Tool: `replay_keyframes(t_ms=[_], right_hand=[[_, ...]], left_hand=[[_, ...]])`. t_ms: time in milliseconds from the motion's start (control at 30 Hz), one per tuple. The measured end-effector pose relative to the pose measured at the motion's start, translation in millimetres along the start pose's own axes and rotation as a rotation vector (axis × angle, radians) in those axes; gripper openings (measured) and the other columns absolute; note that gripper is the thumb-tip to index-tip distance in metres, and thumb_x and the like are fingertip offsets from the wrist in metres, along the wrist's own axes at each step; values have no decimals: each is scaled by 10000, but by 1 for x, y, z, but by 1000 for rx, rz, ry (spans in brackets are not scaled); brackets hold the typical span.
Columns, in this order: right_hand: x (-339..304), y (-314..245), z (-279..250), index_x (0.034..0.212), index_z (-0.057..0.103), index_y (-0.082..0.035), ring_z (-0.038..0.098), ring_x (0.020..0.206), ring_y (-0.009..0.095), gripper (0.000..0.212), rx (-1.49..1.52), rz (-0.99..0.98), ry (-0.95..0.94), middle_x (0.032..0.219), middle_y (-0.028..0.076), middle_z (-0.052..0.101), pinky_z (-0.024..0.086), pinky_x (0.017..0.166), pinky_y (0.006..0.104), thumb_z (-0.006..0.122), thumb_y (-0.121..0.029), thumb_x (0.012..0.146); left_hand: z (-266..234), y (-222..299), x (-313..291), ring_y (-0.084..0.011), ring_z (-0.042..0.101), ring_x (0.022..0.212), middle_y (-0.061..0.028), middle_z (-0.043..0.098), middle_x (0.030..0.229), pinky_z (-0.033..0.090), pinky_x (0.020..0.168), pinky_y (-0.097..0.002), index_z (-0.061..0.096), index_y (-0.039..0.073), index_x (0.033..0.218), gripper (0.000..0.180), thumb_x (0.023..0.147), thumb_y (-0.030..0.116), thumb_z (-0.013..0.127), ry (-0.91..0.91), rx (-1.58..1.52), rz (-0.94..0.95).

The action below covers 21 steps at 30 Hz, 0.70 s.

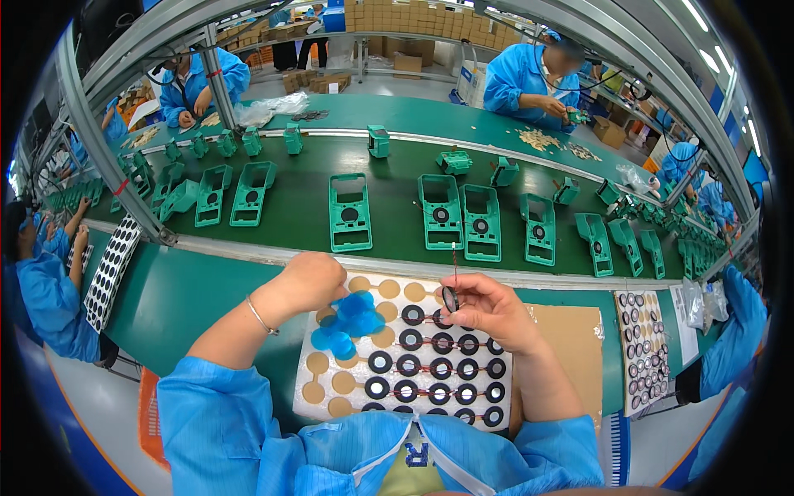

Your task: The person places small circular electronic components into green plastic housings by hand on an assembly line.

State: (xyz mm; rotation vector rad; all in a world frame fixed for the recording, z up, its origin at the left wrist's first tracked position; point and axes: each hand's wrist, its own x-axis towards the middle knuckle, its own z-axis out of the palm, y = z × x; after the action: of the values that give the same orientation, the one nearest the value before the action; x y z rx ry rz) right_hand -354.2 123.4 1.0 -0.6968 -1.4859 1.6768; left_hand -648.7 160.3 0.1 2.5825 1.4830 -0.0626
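My right hand (488,310) pinches a small round black speaker (449,299) on edge between thumb and fingers, its red wire standing up above it. Below lies a white foam tray (318,407), with rows of black speakers (408,340) in its middle and right part. Bare brown round recesses show along its left and far side. Several translucent blue discs (356,316) lie loosely heaped on the tray's left part. My left hand (313,279) is at the tray's far left corner, just beyond the discs, fingers bent together; its fingertips are mostly hidden.
Beyond the tray runs a dark green conveyor with green plastic housings (351,213), several holding a round speaker. Brown cardboard (566,331) lies right of the tray, then another speaker tray (641,351). Metal posts (124,178) frame the bench. Co-workers in blue (529,78) sit across and to both sides.
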Motion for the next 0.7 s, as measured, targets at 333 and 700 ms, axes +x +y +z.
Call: replay_keyframes(t_ms=[333,700], right_hand=[[8,5,6,1215,454,6,563,870,117,429,-92,-44,58,993,92,563,469,791,241,594,28,810],[11,14,3,996,625,-45,521,803,206,319,-866,-487,422,921,74,604,426,725,290,694,-27,685]], left_hand=[[39,-111,83,-246,588,631,-132,622,756,467,598,-372,631,-24,843,288,759,251,651,436,-706,-500],[31,-81,101,-116,570,635,-80,603,795,442,481,-208,555,2,873,137,820,124,586,129,-1510,-522]])
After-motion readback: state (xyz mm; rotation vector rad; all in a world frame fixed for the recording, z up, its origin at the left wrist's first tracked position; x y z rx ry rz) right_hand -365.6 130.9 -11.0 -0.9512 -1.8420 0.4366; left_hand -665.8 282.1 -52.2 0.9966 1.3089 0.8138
